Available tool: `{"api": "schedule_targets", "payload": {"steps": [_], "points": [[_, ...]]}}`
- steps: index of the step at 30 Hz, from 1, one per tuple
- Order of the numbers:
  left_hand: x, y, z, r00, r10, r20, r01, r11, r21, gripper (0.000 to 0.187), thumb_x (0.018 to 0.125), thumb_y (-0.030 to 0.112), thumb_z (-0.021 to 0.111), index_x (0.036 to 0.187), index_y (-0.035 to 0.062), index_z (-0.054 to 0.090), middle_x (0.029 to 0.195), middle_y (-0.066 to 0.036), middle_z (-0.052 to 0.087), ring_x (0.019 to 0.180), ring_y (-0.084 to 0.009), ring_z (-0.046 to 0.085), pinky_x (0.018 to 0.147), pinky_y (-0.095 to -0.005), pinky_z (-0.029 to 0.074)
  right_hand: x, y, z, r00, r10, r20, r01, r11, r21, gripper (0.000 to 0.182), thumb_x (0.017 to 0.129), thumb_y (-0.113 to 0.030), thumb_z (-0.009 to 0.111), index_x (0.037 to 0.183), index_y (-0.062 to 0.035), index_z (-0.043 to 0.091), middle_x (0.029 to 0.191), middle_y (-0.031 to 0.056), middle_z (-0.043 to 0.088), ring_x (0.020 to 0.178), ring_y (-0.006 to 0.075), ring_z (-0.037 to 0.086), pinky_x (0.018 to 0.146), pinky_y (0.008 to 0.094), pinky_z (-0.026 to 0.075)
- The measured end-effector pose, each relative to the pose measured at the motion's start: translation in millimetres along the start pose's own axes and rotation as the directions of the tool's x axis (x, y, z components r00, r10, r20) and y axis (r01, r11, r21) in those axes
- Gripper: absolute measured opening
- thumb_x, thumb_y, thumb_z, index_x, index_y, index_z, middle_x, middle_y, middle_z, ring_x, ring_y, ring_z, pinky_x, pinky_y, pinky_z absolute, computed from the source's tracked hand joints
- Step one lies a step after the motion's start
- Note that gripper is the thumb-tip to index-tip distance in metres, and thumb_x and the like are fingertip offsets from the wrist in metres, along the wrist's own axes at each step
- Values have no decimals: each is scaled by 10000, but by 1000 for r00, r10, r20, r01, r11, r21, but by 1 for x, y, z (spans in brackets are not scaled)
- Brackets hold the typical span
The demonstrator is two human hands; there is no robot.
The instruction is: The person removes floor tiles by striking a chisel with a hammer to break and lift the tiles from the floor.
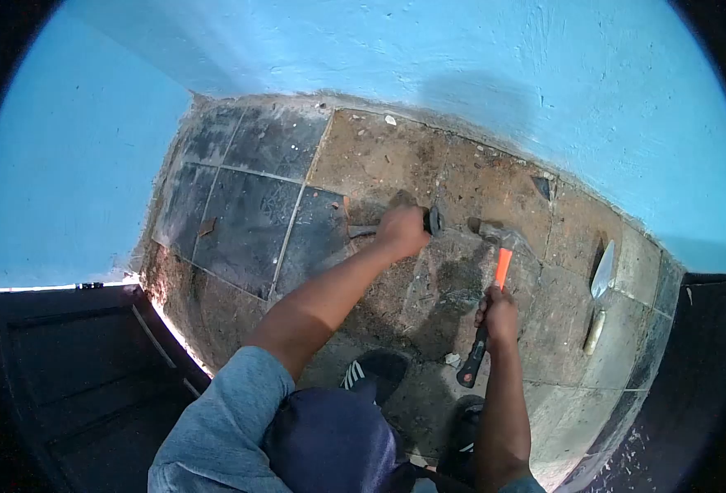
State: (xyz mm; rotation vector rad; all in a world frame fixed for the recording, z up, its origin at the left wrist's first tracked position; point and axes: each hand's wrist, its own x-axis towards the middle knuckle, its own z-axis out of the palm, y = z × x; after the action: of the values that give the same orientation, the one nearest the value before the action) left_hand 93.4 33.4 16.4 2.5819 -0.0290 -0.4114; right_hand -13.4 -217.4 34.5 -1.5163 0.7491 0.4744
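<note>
My left hand (404, 231) is closed around a chisel (363, 232), which lies nearly level. Its tip points left at the broken edge of a dark floor tile (314, 226), and its black end sticks out to the right of my fist. My right hand (497, 315) grips a hammer (504, 261) with an orange and black handle. The hammer's metal head is at the top, over the rough floor, to the right of the chisel and apart from it.
A trowel (603, 269) lies on the floor at the right. Blue walls (338, 49) rise behind and at the left. A dark door (75, 361) stands at the lower left. Small debris is scattered over the bare brown floor (371, 156). My shoes (379, 371) are below my hands.
</note>
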Motion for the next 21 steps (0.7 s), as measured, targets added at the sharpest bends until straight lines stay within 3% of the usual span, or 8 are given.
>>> {"api": "schedule_targets", "payload": {"steps": [3, 7, 9, 12, 15, 17, 19, 21], "points": [[-14, 7, 7, 998, 58, 20, -58, 998, -3, 295, 740, 231, 763, 907, -6, 712, 899, -225, 707, 923, -404, 689, 842, -504, 546, 1, -3, -11, 988, 96, 117, -127, 950, 286, 313, 1070, -345, 457, 939, -69, 525, 658, 32, 501, 522, 174, 521, 486, 322, 451], [-23, 15, 16, 996, 59, 66, -58, 998, -18, 287, 751, 224, 757, 929, 5, 705, 919, -214, 712, 924, -396, 692, 847, -498, 550, 2, -7, 2, 975, 185, 120, -219, 878, 425, 277, 1076, -289, 431, 1074, -39, 549, 741, 78, 563, 657, 223, 618, 534, 330, 503], [-23, 17, 14, 992, 61, 113, -59, 998, -18, 279, 758, 215, 753, 943, 12, 702, 931, -212, 715, 926, -392, 693, 850, -493, 551, 0, -9, 4, 978, 160, 137, -204, 880, 429, 238, 1060, -263, 458, 1093, -52, 563, 777, 64, 591, 678, 203, 614, 558, 308, 499], [-18, 20, 5, 998, 1, 61, 0, 1000, -15, 282, 778, 233, 750, 959, 22, 701, 929, -210, 714, 927, -387, 693, 844, -497, 550, 5, -6, 1, 977, 135, 163, -194, 878, 438, 217, 1055, -220, 466, 1137, -40, 556, 819, 63, 582, 680, 190, 612, 548, 311, 500], [1, 10, 3, 994, -72, -79, 68, 997, -46, 315, 821, 299, 738, 974, 25, 700, 924, -212, 712, 921, -395, 690, 836, -499, 547, 12, -3, -6, 975, 116, 191, -189, 883, 430, 192, 1045, -193, 484, 1155, -49, 549, 830, 45, 552, 643, 164, 578, 530, 311, 486], [24, -10, 7, 986, -139, -94, 139, 990, -9, 386, 868, 394, 704, 974, 23, 700, 920, -222, 709, 918, -406, 685, 826, -503, 542, 12, -1, -10, 975, 115, 189, -186, 888, 421, 174, 1037, -188, 503, 1150, -64, 548, 819, 28, 532, 614, 146, 543, 524, 305, 471], [41, -30, 6, 988, -109, -111, 103, 993, -60, 466, 894, 472, 669, 994, 18, 702, 945, -242, 705, 930, -411, 679, 821, -504, 537, 10, -5, -9, 979, 117, 168, -178, 896, 408, 159, 1031, -190, 520, 1140, -77, 547, 799, 14, 511, 590, 133, 508, 518, 300, 455], [60, -50, 9, 995, -64, -74, 64, 998, 1, 530, 898, 528, 649, 1019, 15, 704, 984, -251, 701, 949, -416, 674, 815, -510, 530, 6, -12, -7, 975, 163, 149, -211, 888, 409, 161, 1031, -205, 520, 1133, -83, 541, 781, 8, 503, 579, 125, 492, 514, 286, 439]]}}
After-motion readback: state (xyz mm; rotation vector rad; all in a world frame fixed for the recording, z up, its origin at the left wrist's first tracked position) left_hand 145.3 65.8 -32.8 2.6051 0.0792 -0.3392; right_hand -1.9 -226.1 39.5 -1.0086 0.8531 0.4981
